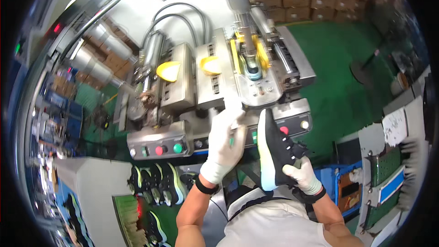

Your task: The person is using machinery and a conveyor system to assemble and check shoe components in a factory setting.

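Note:
My right hand [302, 175], in a white glove, grips a black sneaker [277, 148] at its collar. The sneaker is tilted upward, its pale sole shading from white and yellow to light blue on the left side. My left hand [226, 139], also gloved in white, is raised over the front control panel [297, 122] of a press machine, slightly blurred. Its fingers reach up and apart, with nothing visible in them. Behind it, another shoe [252, 67] sits toe-forward in the machine's right station, between yellow pads [262, 57].
Two yellow cup-shaped pads [168, 71] rest on metal blocks in the machine's middle. Red and green buttons [177, 147] line its front. Several sneakers [171, 185] stand at lower left beside a grey cabinet [98, 178]. A brush-edged rack [386, 187] and blue crate [350, 187] are on the right.

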{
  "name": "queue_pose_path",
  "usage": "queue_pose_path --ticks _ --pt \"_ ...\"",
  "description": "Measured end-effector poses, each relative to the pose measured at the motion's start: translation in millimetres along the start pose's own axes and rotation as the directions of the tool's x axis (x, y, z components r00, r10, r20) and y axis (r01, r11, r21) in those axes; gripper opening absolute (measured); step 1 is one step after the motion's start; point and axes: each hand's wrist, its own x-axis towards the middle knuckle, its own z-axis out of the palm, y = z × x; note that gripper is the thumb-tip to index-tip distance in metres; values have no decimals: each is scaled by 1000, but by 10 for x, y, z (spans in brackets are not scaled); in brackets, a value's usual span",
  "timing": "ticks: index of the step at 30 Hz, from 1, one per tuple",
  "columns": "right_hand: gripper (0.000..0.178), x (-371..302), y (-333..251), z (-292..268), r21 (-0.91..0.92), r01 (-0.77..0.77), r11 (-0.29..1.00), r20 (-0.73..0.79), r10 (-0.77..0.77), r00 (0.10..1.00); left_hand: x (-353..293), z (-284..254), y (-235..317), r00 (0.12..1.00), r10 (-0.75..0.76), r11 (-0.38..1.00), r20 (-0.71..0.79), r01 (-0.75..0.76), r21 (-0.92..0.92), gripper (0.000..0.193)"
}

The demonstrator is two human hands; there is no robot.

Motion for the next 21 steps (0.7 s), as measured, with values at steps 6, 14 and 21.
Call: queue_pose_path --ticks 6,14,21 --pt "47 101 -30 -615 64 102 993 -358 -73 931 649 1489 -1428 952 -285 958 108 288 -7 50" --pt "43 -247 220 -807 -30 99 995 -591 -98 800 1299 2763 -3016 786 -609 758 104 538 369 82" --pt "41 -111 114 -693 -40 -124 992 -552 81 830 1644 2031 -2780 545 -739 605 397 795 35 39"
